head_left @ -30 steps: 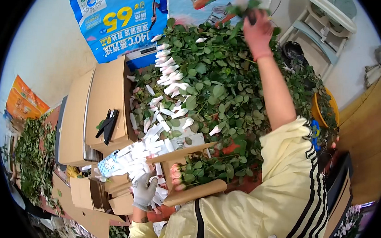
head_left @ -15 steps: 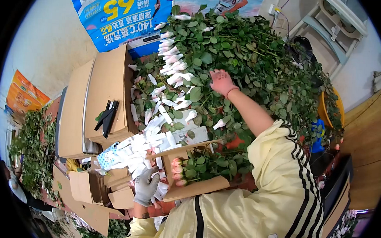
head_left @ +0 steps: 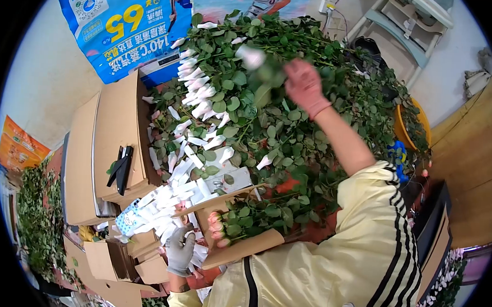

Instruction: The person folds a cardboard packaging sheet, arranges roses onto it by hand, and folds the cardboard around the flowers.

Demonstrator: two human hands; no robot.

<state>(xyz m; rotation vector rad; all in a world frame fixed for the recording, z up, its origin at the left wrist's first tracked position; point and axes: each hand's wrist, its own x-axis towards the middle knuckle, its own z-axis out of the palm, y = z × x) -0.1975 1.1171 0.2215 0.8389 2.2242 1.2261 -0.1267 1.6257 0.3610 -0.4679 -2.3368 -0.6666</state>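
Watching remotely, I see the right hand's fingers apparently pinching a blurred rose toward the bench's far edge, bloom left of them, long axis sideways; the left hand, farther, nears white wrappers, its pinch unclear.

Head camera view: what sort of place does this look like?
Probably an indoor flower-packing workspace, judging by the broad heap of green leafy stems, the row of buds in white sleeves, and the pink roses lying in a folded brown cardboard wrapper.
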